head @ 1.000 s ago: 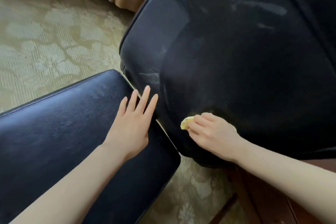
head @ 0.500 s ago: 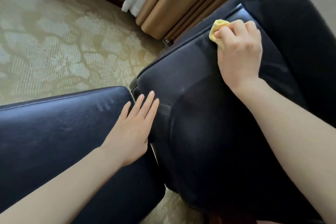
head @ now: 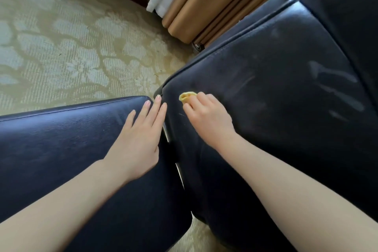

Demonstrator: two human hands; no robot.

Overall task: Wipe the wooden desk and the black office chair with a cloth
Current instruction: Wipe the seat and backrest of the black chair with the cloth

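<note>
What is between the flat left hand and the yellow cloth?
In the head view, only black chair leather separates the left hand from the cloth held by the right hand.

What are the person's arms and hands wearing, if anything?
Nothing that shows. Both forearms are bare as far as the picture's edge, with no sleeves in view. The left hand and the right hand have no gloves, rings, watch or bracelets. The fingernails on the left hand look short and plain, without coloured polish.
</note>
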